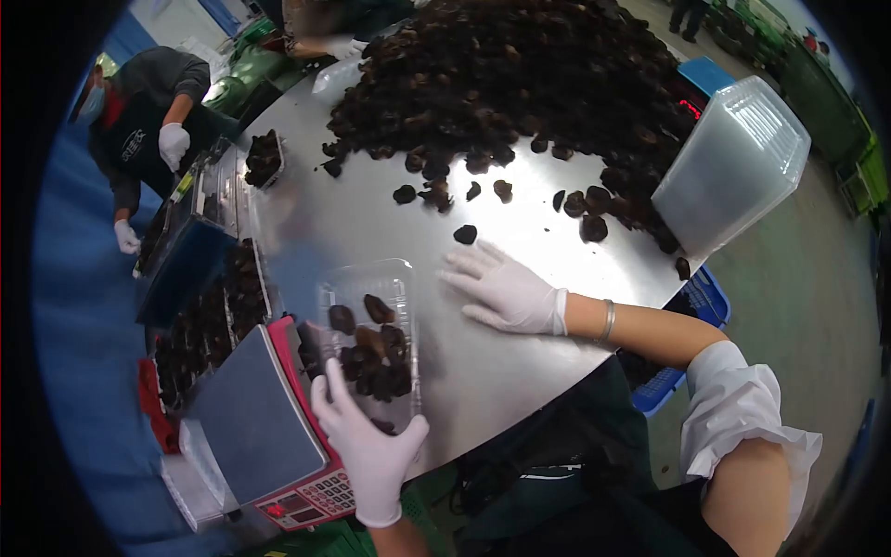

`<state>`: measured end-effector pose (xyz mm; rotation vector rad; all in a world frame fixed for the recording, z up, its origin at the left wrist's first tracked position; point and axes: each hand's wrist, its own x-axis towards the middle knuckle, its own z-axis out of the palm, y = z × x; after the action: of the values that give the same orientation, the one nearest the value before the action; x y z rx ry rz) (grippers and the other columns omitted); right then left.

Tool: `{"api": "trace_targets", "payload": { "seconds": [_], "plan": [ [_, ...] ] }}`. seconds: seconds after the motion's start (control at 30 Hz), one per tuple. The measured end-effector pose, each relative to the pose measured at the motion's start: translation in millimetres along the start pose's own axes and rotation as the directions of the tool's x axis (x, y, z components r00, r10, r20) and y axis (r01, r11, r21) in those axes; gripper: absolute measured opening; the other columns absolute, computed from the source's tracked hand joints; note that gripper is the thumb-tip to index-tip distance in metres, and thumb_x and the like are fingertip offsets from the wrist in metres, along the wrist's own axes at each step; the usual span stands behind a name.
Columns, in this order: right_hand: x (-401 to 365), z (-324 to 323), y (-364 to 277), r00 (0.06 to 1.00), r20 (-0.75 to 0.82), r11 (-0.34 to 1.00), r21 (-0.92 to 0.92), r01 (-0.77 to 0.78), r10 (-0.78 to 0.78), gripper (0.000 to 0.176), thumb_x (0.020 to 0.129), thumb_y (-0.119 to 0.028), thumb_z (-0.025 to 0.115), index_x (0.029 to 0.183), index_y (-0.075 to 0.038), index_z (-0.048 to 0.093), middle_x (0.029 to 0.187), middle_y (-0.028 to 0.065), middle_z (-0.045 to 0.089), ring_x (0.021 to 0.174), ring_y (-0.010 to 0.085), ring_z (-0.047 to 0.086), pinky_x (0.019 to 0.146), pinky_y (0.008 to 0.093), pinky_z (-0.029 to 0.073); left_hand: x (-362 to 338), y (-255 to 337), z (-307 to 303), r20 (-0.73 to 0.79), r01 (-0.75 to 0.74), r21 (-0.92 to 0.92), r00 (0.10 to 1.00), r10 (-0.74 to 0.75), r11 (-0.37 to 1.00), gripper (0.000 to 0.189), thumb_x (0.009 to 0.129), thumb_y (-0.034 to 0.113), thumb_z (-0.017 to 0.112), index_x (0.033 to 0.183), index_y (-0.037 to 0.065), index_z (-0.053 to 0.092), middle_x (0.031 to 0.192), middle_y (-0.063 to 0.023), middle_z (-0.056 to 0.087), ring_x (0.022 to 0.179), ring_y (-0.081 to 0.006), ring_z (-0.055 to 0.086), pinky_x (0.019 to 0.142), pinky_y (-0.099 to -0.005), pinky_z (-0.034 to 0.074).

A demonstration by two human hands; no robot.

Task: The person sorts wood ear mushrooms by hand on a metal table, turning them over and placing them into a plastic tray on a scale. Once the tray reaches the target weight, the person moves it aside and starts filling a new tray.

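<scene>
A clear plastic tray with several dark brown, mushroom-like pieces in it lies on the metal table. My left hand, in a white glove, is at the tray's near left corner with thumb and fingers spread; it holds nothing that I can see. My right hand, also gloved, rests flat over the table right of the tray, fingers apart and empty. Just beyond its fingertips lies a single dark piece. A large heap of the same pieces covers the far part of the table.
A scale with a grey plate stands left of my left hand. Stacked clear trays stand at the table's right edge, above a blue basket. Filled trays line the left side. A masked co-worker stands at the far left.
</scene>
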<state>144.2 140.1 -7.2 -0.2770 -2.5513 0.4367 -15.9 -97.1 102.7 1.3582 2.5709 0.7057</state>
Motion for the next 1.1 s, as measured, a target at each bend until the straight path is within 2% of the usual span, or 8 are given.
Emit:
{"api": "trace_targets", "payload": {
  "seconds": [0.2, 0.27, 0.33, 0.53, 0.73, 0.8, 0.87, 1.1],
  "plan": [
    [-45, -69, 58, 0.881, -0.32, 0.766, -0.444, -0.465, 0.35, 0.062, 0.085, -0.026, 0.065, 0.14, -0.001, 0.048, 0.135, 0.0233, 0.051, 0.124, 0.0402, 0.048, 0.106, 0.0489, 0.038, -17, -18, -80, -0.129, -0.002, 0.013, 0.992, 0.004, 1.0, 0.112, 0.06, 0.016, 0.071, 0.16, 0.01, 0.023, 0.15, -0.0211, 0.028, 0.143, -0.0365, 0.03, 0.12, -0.0463, 0.023],
    [-63, -89, 65, 0.784, -0.352, 0.647, -0.443, -0.621, 0.512, 0.067, 0.084, -0.036, 0.07, 0.14, -0.007, 0.05, 0.126, 0.0151, 0.058, 0.117, 0.035, 0.052, 0.1, 0.0473, 0.04, -23, -50, -108, -0.17, -0.037, 0.132, 0.984, 0.059, 0.991, 0.099, 0.077, 0.051, 0.077, 0.159, 0.025, 0.029, 0.157, -0.0117, 0.034, 0.149, -0.0327, 0.021, 0.118, -0.0644, 0.013],
    [-73, -102, 62, 0.747, -0.23, 0.633, -0.412, -0.656, 0.624, 0.066, 0.082, -0.038, 0.072, 0.138, -0.009, 0.053, 0.118, 0.0123, 0.061, 0.112, 0.0326, 0.054, 0.098, 0.048, 0.04, -24, -91, -114, -0.247, 0.202, 0.216, 0.958, -0.146, 0.955, 0.108, 0.063, 0.011, 0.069, 0.16, 0.011, 0.023, 0.153, -0.0219, 0.028, 0.146, -0.0376, 0.028, 0.121, -0.0468, 0.022],
    [-72, -89, 61, 0.682, -0.227, 0.656, -0.188, -0.731, 0.695, 0.018, 0.092, -0.022, 0.062, 0.106, -0.011, 0.061, 0.107, 0.0125, 0.063, 0.094, 0.0335, 0.063, 0.078, 0.0437, 0.051, -22, -145, -113, -0.136, 0.401, 0.138, 0.914, -0.383, 0.906, 0.105, 0.071, 0.014, 0.077, 0.16, 0.008, 0.021, 0.156, -0.0257, 0.027, 0.147, -0.0407, 0.027, 0.121, -0.0464, 0.022],
    [-48, -62, -6, 0.891, -0.028, 0.873, 0.215, -0.438, 0.454, 0.023, 0.091, -0.017, 0.062, 0.112, -0.008, 0.062, 0.103, 0.0133, 0.066, 0.086, 0.0333, 0.067, 0.077, 0.0428, 0.055, -10, -68, -46, -0.545, -0.061, 0.151, 0.828, 0.134, 0.987, 0.067, 0.079, 0.009, 0.067, 0.143, 0.002, 0.049, 0.15, -0.0233, 0.041, 0.14, -0.0388, 0.039, 0.118, -0.0484, 0.028],
    [-38, -66, -20, 0.937, 0.144, 0.909, 0.235, -0.343, 0.317, 0.033, 0.092, -0.018, 0.067, 0.123, -0.008, 0.065, 0.116, 0.0121, 0.066, 0.099, 0.0269, 0.067, 0.086, 0.0391, 0.055, -5, -18, -2, -0.325, -0.211, 0.05, 0.921, 0.215, 0.976, 0.057, 0.077, 0.004, 0.06, 0.134, 0.0, 0.056, 0.147, -0.0217, 0.045, 0.138, -0.0373, 0.043, 0.117, -0.0475, 0.031],
    [-53, -53, -1, 0.92, -0.218, 0.937, 0.203, -0.285, 0.327, 0.035, 0.09, -0.02, 0.066, 0.124, -0.009, 0.064, 0.112, 0.0138, 0.066, 0.099, 0.0324, 0.065, 0.088, 0.0429, 0.052, 4, 1, 41, -0.124, -0.242, -0.179, 0.967, 0.222, 0.954, 0.059, 0.077, 0.007, 0.069, 0.135, 0.004, 0.057, 0.149, -0.0199, 0.044, 0.14, -0.037, 0.04, 0.117, -0.0473, 0.032],
    [-98, -87, 38, 0.736, -0.31, 0.727, -0.168, -0.666, 0.602, 0.026, 0.086, -0.015, 0.067, 0.111, -0.007, 0.067, 0.096, 0.0129, 0.065, 0.091, 0.0254, 0.064, 0.082, 0.0374, 0.051, 31, 28, 101, 0.114, -0.401, -0.258, 0.891, 0.439, 0.879, 0.062, 0.081, 0.012, 0.074, 0.139, 0.005, 0.055, 0.146, -0.0181, 0.047, 0.132, -0.0362, 0.048, 0.113, -0.0454, 0.035]
  ]
}}
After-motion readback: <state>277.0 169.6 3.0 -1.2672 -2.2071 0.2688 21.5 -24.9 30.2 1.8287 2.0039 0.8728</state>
